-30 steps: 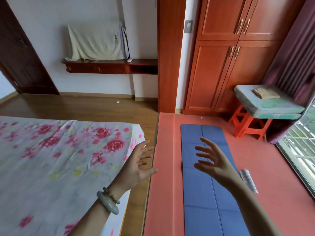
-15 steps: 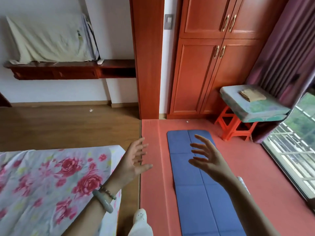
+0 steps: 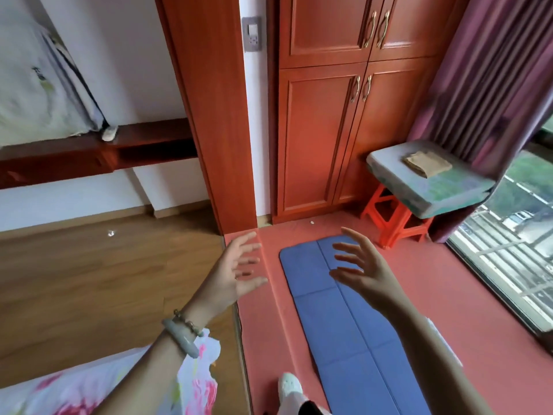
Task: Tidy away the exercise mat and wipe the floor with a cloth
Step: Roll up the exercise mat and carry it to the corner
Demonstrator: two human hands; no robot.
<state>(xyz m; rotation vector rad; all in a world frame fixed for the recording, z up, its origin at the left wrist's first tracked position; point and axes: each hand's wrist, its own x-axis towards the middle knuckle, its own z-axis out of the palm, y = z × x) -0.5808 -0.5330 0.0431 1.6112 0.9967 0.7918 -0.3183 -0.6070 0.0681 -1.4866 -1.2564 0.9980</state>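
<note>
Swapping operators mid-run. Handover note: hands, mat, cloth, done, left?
Left hand: open, empty, raised beside the mat.
Right hand: open, empty, raised over the mat.
Mat: flat, unfolded on the red floor.
Cloth: folded on the cushioned stool by the curtain, untouched.
Done: nothing.
Left: fold and stow mat, take cloth, wipe floor.

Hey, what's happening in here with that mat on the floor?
A person stands beside a long blue foam exercise mat, which lies flat on the red floor. The left hand and right hand are both raised in front, fingers spread, holding nothing. A folded tan cloth sits on the cushioned orange plastic stool by the wooden wardrobe. Neither tidying nor wiping has started.
</note>
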